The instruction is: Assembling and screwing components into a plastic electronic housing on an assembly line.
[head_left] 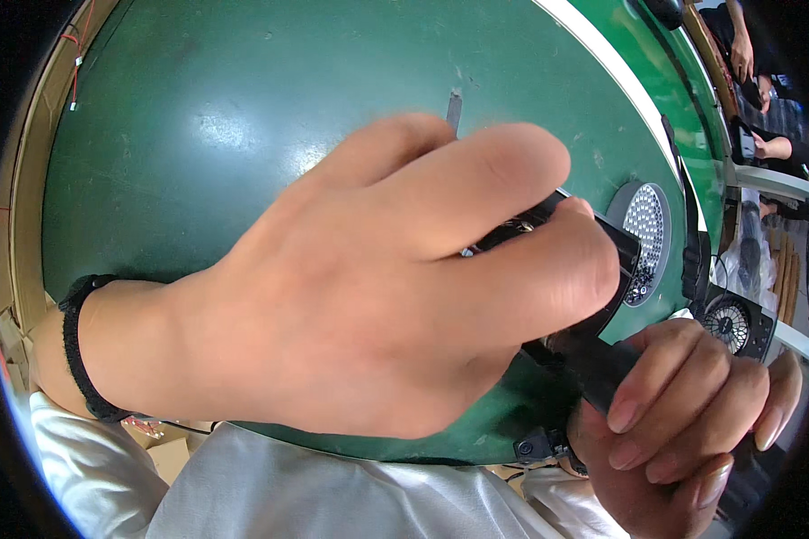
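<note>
My left hand [360, 278] fills the middle of the view, with a black band round its wrist. Its fingers curl over a black plastic housing [625, 247], most of which they hide. Small metal parts glint inside the housing between two fingers. At the lower right, my right hand [683, 422] is wrapped round a dark rod-shaped thing [593, 366]. The rod's upper end meets or overlaps the near side of the housing; whether they are joined I cannot tell. A small black device [537, 446] sits by my right wrist.
Beyond the housing stands a round grey dish [667, 242] of small shiny pieces. A black fan unit [728, 325] lies at the right. A thin grey strip [454, 110] rests on the green table [216, 81]. Red wires [76, 76] hang at the far left. Other people's hands [742, 56] show top right.
</note>
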The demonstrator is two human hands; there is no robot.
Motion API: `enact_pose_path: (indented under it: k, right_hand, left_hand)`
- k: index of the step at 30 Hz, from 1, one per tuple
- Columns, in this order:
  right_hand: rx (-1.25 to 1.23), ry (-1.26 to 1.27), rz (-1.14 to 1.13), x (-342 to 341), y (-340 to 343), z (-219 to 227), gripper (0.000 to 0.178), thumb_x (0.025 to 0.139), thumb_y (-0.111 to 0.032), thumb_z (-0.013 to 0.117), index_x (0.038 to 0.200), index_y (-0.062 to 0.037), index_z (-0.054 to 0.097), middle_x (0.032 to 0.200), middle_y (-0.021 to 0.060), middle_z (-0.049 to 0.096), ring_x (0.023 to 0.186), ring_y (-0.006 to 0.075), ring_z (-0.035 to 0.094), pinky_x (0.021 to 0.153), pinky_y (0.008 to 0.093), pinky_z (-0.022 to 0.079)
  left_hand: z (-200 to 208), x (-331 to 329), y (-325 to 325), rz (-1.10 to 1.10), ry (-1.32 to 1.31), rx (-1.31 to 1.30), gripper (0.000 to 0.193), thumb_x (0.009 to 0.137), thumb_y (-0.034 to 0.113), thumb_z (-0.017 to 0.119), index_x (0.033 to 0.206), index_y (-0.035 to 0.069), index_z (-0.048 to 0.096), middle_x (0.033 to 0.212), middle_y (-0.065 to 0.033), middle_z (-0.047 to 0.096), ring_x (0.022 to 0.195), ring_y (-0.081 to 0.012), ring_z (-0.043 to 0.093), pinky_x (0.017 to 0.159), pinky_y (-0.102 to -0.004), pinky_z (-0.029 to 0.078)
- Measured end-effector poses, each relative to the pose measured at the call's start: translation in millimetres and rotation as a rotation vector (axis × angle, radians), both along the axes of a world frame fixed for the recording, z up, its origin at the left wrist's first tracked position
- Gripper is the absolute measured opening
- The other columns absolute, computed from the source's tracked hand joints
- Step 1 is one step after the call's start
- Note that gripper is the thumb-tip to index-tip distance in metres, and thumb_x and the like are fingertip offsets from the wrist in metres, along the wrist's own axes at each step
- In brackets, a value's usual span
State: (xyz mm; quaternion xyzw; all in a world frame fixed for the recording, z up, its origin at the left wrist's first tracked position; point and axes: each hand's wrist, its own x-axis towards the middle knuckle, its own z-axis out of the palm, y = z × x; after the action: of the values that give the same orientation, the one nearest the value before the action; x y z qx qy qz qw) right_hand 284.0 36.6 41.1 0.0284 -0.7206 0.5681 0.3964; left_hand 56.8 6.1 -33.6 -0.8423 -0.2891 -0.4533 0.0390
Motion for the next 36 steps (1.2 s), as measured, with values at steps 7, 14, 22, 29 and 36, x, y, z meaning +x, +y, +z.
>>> enact_pose_path:
  k: [7,14,22,29,36]
  right_hand:
    - [-0.189,0.105,-0.573,-48,-41,-7,0.039,0.092,-0.011,0.068,0.114,-0.0124,0.035,0.067,-0.0007,0.055,0.053,0.0142,0.056,0.053,0.028,0.05]
    - [-0.235,0.329,-0.757,1,-43,47,0.042,0.095,-0.016,0.067,0.125,-0.0073,0.039,0.077,0.0059,0.056,0.06,0.0174,0.054,0.069,0.0393,0.053]
    - [1.101,-0.269,-1.816,23,-49,38,0.085,0.084,-0.037,0.072,0.153,-0.0071,0.032,0.153,0.0333,0.033,0.136,0.0435,0.043,0.11,0.0598,0.037]
    - [0.547,-0.961,-0.921,-11,-55,20,0.073,0.065,-0.028,0.094,0.123,-0.0011,0.059,0.138,0.0298,0.052,0.128,0.0464,0.055,0.099,0.0513,0.051]
    - [0.337,-0.812,-0.835,-26,-28,1,0.061,0.066,-0.023,0.095,0.107,0.0006,0.058,0.122,0.0282,0.06,0.112,0.0394,0.065,0.079,0.04,0.059]
  left_hand:
    - [17,-12,-17,0.064,0.061,-0.176,0.027,0.069,0.009,0.08,0.094,0.002,0.074,0.121,-0.0116,0.065,0.101,-0.0326,0.061,0.074,-0.0399,0.056]
    - [27,-15,-19,0.025,0.221,-0.294,0.047,0.069,0.032,0.084,0.113,0.019,0.074,0.138,-0.0102,0.057,0.125,-0.0323,0.053,0.099,-0.0488,0.05]
    - [37,-28,-21,0.035,0.259,-0.382,0.038,0.077,0.035,0.083,0.11,0.021,0.074,0.149,-0.0077,0.051,0.141,-0.0356,0.043,0.111,-0.0646,0.031]
    - [32,-45,-10,-0.028,0.251,-0.455,0.022,0.085,0.028,0.076,0.102,0.016,0.072,0.16,-0.0134,0.041,0.148,-0.042,0.033,0.113,-0.0697,0.025]
    - [23,-55,-2,0.031,0.066,-0.468,0.031,0.081,0.019,0.078,0.112,0.019,0.075,0.161,-0.0204,0.035,0.146,-0.0473,0.033,0.115,-0.0678,0.025]
